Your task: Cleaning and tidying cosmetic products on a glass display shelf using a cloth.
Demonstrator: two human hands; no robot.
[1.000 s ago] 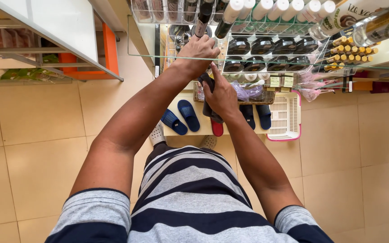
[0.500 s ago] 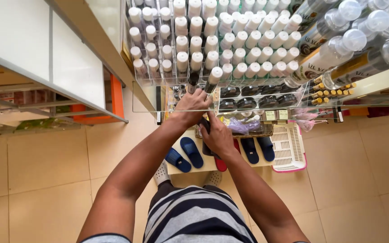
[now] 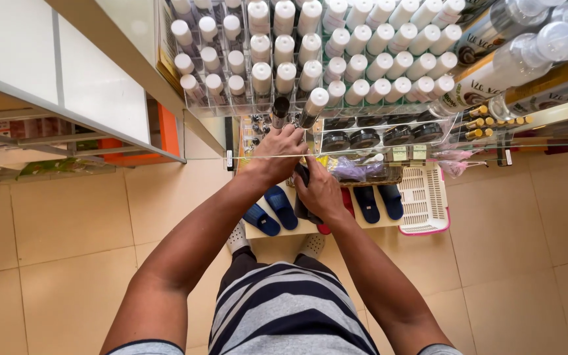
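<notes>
Left hand (image 3: 283, 152) gripped a dark-capped bottle (image 3: 279, 113) at the rack's (image 3: 231, 108) near edge; right hand (image 3: 320, 190), just below, clutched dark items; seating it seemed next.

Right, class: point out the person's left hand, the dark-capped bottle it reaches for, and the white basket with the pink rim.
left hand (image 3: 277, 152), head view, on the back of the hand.
dark-capped bottle (image 3: 280, 109), head view, on its dark cap.
white basket with the pink rim (image 3: 424, 197), head view, on its slatted white wall.
</notes>
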